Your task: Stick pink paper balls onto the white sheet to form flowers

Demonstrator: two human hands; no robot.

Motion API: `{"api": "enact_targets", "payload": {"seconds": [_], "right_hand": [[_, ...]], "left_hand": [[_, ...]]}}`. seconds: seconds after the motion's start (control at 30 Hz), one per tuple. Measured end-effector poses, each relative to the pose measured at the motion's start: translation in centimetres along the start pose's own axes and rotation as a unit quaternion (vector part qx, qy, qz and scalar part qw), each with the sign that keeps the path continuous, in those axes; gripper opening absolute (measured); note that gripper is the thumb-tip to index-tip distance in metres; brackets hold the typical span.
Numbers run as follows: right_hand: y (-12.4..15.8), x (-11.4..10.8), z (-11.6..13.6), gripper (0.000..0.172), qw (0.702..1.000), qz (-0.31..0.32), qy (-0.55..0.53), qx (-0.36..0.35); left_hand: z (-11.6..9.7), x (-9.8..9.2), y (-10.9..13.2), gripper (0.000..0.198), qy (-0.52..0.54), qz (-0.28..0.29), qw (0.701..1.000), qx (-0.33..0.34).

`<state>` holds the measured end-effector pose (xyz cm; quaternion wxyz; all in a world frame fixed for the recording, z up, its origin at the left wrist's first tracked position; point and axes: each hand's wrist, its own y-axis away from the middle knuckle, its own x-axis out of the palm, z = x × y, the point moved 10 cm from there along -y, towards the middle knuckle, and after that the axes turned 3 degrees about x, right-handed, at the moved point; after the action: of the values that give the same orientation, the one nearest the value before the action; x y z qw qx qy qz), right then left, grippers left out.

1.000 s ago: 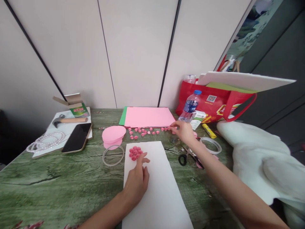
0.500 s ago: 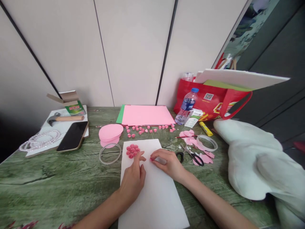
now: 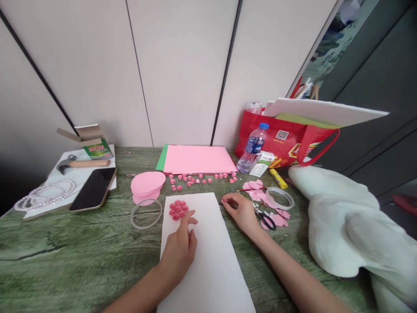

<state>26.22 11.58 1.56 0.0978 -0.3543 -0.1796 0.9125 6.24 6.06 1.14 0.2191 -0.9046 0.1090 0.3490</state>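
Observation:
My left hand (image 3: 180, 248) rests on the white board (image 3: 208, 252), fingers apart and nothing in them. Its index fingertip lies beside a round cluster of rolled pink paper flowers (image 3: 178, 209) on the board's upper left. Just off the board's right edge, my right hand (image 3: 243, 213) pinches a small pink paper flower (image 3: 223, 200) between thumb and fingers, with only a bit of it showing. More loose paper flowers (image 3: 209, 180) lie in a scattered row beyond the board. Black-handled scissors (image 3: 268, 221) are partly hidden behind my right hand.
Pink paper sheets (image 3: 198, 158) lie at the back, pink paper discs (image 3: 148, 180) and a tape roll (image 3: 133, 217) at left. On the right are another tape roll (image 3: 291, 204), pink scraps, a glue stick (image 3: 278, 178), a bottle (image 3: 252, 150), and a red bag (image 3: 286, 148).
My right hand has moved right, from over the board to past its right edge, still pinching the small flower. My left hand stays by the cluster. The view has shifted slightly.

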Motion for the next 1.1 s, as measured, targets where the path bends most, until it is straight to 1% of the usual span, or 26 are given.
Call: {"api": "enact_targets", "payload": {"seconds": [0.13,0.27,0.47,0.53,0.6,0.73,0.8,0.87,0.97,1.1], "right_hand": [[-2.2,0.3,-1.7,0.009,0.998,0.023,0.052,0.02],[-4.2,0.4,-2.3,0.009,0.998,0.009,0.063,0.016],[-5.7,1.9,-2.8,0.01,0.996,-0.001,0.083,0.012],[-6.4,1.8,-3.3,0.008,0.996,0.002,0.087,0.013],[-7.3,0.8,-4.2,0.01,0.996,-0.001,0.089,0.018],[-9.1,-3.1,-7.2,0.017,0.991,-0.039,0.121,0.052],[-9.6,-3.9,-8.3,0.018,0.988,-0.032,0.141,0.054],[-9.6,-3.6,-8.8,0.02,0.987,-0.012,0.155,0.042],[-9.3,-2.3,-8.9,0.02,0.986,0.013,0.165,0.021],[-9.2,-1.2,-9.2,0.017,0.984,0.022,0.176,0.007]], "left_hand": [[0.0,-0.1,0.0,0.043,-0.003,0.001,1.0,0.003],[-0.1,0.0,0.1,0.044,-0.011,0.004,1.0,0.012],[-0.3,0.0,0.1,0.044,-0.018,0.007,1.0,0.022],[-0.3,0.0,0.1,0.044,-0.017,0.008,1.0,0.018],[-0.2,0.0,0.1,0.045,-0.016,0.009,1.0,0.015],[-0.2,0.0,0.0,0.045,-0.015,0.011,1.0,0.013],[-0.1,0.0,0.0,0.045,-0.013,0.01,1.0,0.012],[-0.2,0.0,0.0,0.045,-0.012,0.011,1.0,0.012],[-0.2,0.1,0.1,0.045,-0.011,0.014,1.0,0.011],[0.0,0.2,0.1,0.045,-0.005,0.016,1.0,0.004]]}}
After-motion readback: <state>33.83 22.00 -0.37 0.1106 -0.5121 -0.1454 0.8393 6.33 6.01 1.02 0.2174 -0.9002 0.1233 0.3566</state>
